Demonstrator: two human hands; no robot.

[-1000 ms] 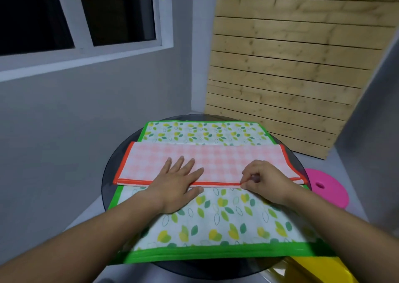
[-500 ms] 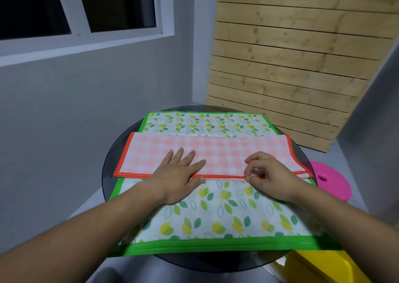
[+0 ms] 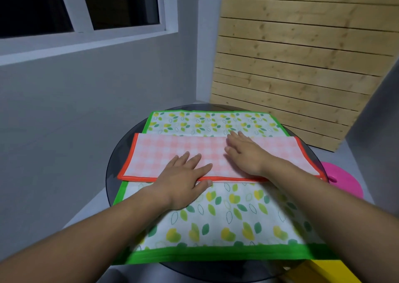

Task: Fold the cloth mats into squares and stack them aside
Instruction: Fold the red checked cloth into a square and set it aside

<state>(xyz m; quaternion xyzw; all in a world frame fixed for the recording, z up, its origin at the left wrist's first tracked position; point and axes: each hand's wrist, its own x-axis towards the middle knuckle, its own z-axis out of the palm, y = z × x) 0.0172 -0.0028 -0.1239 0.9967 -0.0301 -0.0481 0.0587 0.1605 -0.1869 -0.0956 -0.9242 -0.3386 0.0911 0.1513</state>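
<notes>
A pink checked mat with an orange border [image 3: 159, 153] lies folded into a long strip across a larger leaf-print mat with a green border [image 3: 226, 215]. Both rest on a round dark glass table [image 3: 112, 170]. My left hand [image 3: 183, 179] lies flat on the strip's near edge, fingers straight and spread. My right hand [image 3: 246, 153] presses flat on the middle of the strip, its fingertips reaching the far folded edge.
A grey wall with a window runs along the left. Slatted wooden panelling [image 3: 302, 67] leans behind the table. A pink round stool [image 3: 343, 181] stands at the right, and a yellow object [image 3: 323, 272] shows at the bottom right.
My right hand let go of the strip's near edge, straightened and slid forward onto the middle of the pink mat. The left hand has stayed flat in place.
</notes>
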